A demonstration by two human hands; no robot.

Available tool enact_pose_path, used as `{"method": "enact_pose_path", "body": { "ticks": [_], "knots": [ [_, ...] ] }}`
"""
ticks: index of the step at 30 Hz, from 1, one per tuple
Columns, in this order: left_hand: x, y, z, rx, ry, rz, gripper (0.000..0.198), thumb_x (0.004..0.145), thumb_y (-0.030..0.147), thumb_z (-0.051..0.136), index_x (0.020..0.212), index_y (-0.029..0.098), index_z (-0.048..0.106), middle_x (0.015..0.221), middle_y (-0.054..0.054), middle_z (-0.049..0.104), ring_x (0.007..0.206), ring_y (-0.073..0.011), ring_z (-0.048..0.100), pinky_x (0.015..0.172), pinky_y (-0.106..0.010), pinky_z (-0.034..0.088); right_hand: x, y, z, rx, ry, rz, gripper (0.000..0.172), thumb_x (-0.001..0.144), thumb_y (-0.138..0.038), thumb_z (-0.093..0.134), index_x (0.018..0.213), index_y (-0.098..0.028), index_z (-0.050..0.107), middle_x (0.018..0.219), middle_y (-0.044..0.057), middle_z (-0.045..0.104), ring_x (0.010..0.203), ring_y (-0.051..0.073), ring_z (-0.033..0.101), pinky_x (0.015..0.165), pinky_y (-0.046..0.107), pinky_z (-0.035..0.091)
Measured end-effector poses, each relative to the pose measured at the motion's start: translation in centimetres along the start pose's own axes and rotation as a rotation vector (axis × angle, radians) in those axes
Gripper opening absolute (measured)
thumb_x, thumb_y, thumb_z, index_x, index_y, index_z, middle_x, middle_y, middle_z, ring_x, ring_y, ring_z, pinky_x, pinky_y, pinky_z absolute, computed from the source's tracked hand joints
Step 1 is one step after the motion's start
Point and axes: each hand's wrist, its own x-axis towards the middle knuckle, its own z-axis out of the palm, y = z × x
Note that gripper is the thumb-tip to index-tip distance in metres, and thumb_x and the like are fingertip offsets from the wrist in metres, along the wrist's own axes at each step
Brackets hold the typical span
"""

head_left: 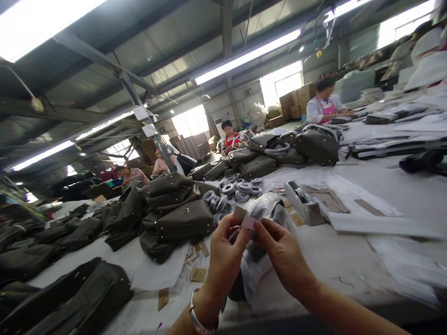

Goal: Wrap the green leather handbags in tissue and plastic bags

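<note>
In the middle of the head view, my left hand point(226, 249), with a silver bangle at its wrist, is closed on a small brown square piece point(239, 213). A small pale pink square point(248, 223) sits between the thumbs of both hands, like a paper or sticker piece. My right hand point(284, 253) pinches its right edge between thumb and finger. Below my hands lies a dark item partly wrapped in white sheeting point(257, 274), mostly hidden by them. Rolled grey straps point(240, 188) lie in a heap just beyond.
Dark olive bags point(185, 218) are piled at left and across the back. A grey tape dispenser point(304, 204) stands right of my hands, by white sheets point(377, 223) and brown card pieces. Brown scraps point(198, 274) litter the white table. Several people work farther off.
</note>
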Motion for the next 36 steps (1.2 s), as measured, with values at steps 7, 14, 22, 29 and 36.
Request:
{"method": "enact_pose_path", "body": {
  "ticks": [7,14,22,29,36],
  "knots": [
    [-0.4,-0.3,0.2,0.180,0.039,0.129,0.020,0.089,0.031,0.063,0.107,0.021,0.065,0.100,-0.005,0.068,0.092,-0.0190,0.066,0.086,-0.031,0.052,0.0,-0.1,0.8,-0.111,0.079,-0.064,0.043,0.088,-0.061,0.061,0.074,-0.021,0.057,0.064,-0.001,0.053,0.061,0.014,0.046,0.056,0.026,0.039],
    [-0.3,2.2,-0.8,0.596,-0.002,0.272,0.011,0.091,0.028,0.056,0.095,0.021,0.064,0.093,-0.002,0.067,0.081,-0.0165,0.066,0.075,-0.027,0.050,-0.2,-0.2,0.9,-0.121,0.061,-0.038,0.045,0.088,-0.061,0.061,0.070,-0.020,0.052,0.062,-0.003,0.049,0.058,0.013,0.042,0.053,0.026,0.035],
    [-1.5,1.6,0.1,1.190,0.113,0.548,0.031,0.095,0.017,0.047,0.118,0.016,0.068,0.113,-0.016,0.072,0.100,-0.0289,0.069,0.090,-0.040,0.054,0.1,-0.7,1.9,-0.012,0.017,-0.025,0.040,0.077,-0.060,0.074,0.078,-0.020,0.067,0.076,0.002,0.064,0.073,0.019,0.057,0.067,0.029,0.048],
    [-2.1,-1.6,1.5,1.159,0.225,0.506,0.056,0.095,0.008,0.038,0.150,0.017,0.038,0.148,-0.017,0.047,0.135,-0.0318,0.048,0.110,-0.051,0.043,0.2,-0.3,1.4,0.032,-0.102,-0.005,0.044,0.085,-0.059,0.067,0.102,-0.020,0.076,0.100,0.009,0.073,0.097,0.028,0.065,0.088,0.039,0.053],
    [-1.7,-0.7,0.3,1.064,0.090,0.475,0.051,0.094,0.015,0.047,0.145,0.014,0.046,0.147,-0.017,0.049,0.136,-0.0316,0.046,0.114,-0.052,0.038,1.1,-0.5,0.1,-0.111,-0.078,-0.057,0.036,0.084,-0.050,0.072,0.105,-0.021,0.077,0.099,0.007,0.074,0.096,0.027,0.066,0.087,0.037,0.053]
  ]
}}
